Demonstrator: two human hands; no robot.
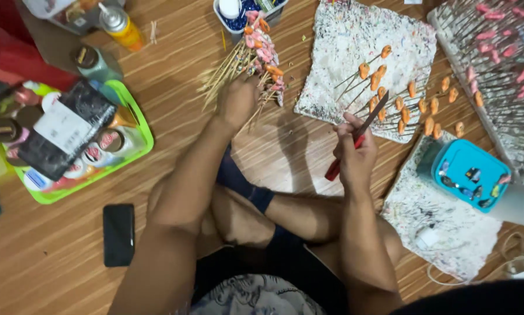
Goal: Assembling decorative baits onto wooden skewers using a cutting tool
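Sorting painted sticks on the wooden floor (174, 105), a bundle in one hand and a file in the other.

The left hand (237, 102) is closed round a bundle of sticks (247, 61) tipped pink and orange, near the floor's far edge beside a blue-dotted tub (238, 17). The right hand (355, 157) pinches a red-handled file (360, 133) over the speckled sheet (355, 35), where orange-tipped sticks (402, 99) lie spread. By my reading the work is mid-way; the next move calls for a single stick freed from the bundle.
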